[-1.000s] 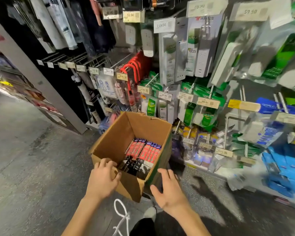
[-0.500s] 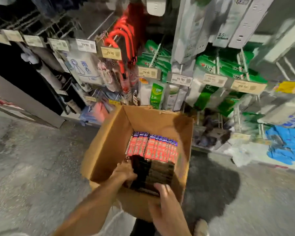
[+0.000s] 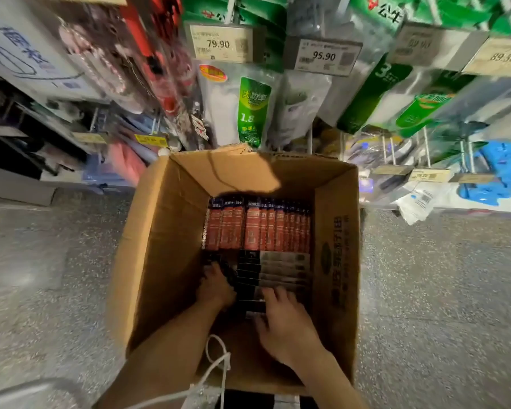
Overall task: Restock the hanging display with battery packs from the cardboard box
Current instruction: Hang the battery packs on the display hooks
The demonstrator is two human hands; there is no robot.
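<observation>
While both arms reach into the cardboard box [image 3: 160, 240], left hand [image 3: 216, 286] grips black battery packs [image 3: 250, 278]; right hand [image 3: 286, 323] rests spread on them.

Box walls [image 3: 165, 246] (tall) — packs [image 3: 257, 225] crowd floor.

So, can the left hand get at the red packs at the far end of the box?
Probably yes. The left hand is already inside the open box, on the black packs, and nothing covers the red packs just beyond.
</observation>
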